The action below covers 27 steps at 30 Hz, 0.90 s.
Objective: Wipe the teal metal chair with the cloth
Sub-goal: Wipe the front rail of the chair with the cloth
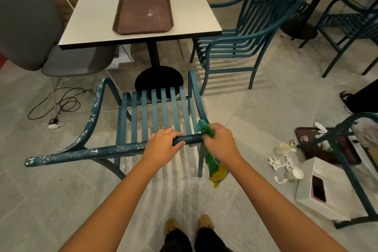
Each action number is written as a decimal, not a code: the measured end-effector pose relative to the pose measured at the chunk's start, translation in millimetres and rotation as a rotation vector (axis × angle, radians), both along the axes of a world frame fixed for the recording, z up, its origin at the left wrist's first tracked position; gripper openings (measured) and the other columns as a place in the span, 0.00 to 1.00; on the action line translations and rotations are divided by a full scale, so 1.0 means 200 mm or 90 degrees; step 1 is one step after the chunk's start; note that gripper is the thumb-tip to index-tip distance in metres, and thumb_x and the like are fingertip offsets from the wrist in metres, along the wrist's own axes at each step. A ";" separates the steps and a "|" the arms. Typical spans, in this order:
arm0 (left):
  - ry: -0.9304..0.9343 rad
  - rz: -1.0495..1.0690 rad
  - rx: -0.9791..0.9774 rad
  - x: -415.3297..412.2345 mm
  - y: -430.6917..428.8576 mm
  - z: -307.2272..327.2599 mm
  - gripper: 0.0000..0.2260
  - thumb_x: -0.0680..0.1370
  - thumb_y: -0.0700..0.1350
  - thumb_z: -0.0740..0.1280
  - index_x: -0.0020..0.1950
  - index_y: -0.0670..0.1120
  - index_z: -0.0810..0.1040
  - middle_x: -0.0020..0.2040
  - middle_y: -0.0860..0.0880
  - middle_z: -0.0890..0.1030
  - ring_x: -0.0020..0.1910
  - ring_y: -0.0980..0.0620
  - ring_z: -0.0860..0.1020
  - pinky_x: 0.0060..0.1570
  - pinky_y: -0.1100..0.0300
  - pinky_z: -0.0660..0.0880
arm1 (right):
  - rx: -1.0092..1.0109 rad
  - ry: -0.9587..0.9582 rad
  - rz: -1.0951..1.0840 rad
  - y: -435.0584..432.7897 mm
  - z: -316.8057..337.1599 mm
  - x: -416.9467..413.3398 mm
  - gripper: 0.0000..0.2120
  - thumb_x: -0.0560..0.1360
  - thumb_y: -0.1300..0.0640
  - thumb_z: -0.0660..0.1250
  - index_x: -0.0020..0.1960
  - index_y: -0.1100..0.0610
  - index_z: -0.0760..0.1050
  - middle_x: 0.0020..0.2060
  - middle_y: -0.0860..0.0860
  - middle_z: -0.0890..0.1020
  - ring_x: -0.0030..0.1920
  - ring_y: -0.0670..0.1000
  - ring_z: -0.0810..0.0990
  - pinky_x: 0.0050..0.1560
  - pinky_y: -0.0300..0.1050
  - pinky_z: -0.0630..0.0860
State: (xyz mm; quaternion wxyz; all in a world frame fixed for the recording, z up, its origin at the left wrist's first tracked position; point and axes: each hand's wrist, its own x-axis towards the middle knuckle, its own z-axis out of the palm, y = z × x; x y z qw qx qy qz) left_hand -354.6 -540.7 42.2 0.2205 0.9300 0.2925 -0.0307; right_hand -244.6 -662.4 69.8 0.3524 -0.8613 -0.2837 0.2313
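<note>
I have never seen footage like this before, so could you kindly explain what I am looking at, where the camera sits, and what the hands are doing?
There is no machine here. A person wears one wide-angle camera on the head, looking down at their own bare arms and shoes. The left hand grips the top rail of the teal metal chair, steadying it. The right hand presses a green and yellow cloth against the same rail near its right end. White specks cover the rail and the armrest on the chair's left. Beyond stands a white table carrying an empty brown tray. Cups and crumpled paper litter the floor at right.
</note>
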 end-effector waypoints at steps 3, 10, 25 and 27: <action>-0.067 -0.005 0.021 -0.01 -0.06 0.06 0.19 0.78 0.54 0.59 0.68 0.52 0.68 0.63 0.54 0.72 0.63 0.54 0.67 0.64 0.58 0.61 | 0.122 0.211 -0.164 -0.09 0.03 0.04 0.08 0.74 0.63 0.64 0.52 0.55 0.75 0.47 0.56 0.79 0.47 0.54 0.77 0.49 0.45 0.74; -0.086 -0.107 -0.361 -0.01 -0.38 0.18 0.36 0.68 0.60 0.70 0.71 0.57 0.58 0.61 0.63 0.61 0.59 0.64 0.65 0.61 0.65 0.67 | 0.327 0.555 -0.377 -0.27 0.01 0.05 0.11 0.74 0.65 0.64 0.56 0.60 0.74 0.46 0.58 0.81 0.45 0.55 0.80 0.47 0.49 0.78; -0.140 0.292 -0.874 -0.01 -0.33 -0.01 0.14 0.75 0.53 0.63 0.52 0.45 0.80 0.51 0.46 0.84 0.53 0.49 0.81 0.60 0.54 0.75 | 0.036 0.510 -0.107 -0.44 -0.12 0.07 0.41 0.57 0.35 0.74 0.65 0.47 0.64 0.63 0.50 0.72 0.62 0.52 0.73 0.65 0.52 0.70; -0.136 0.312 -0.905 -0.01 -0.31 0.00 0.13 0.76 0.52 0.62 0.51 0.45 0.80 0.49 0.46 0.84 0.51 0.49 0.82 0.56 0.53 0.77 | 0.050 0.562 -0.053 -0.42 -0.14 0.08 0.36 0.56 0.45 0.79 0.60 0.51 0.71 0.58 0.51 0.79 0.57 0.52 0.79 0.62 0.52 0.74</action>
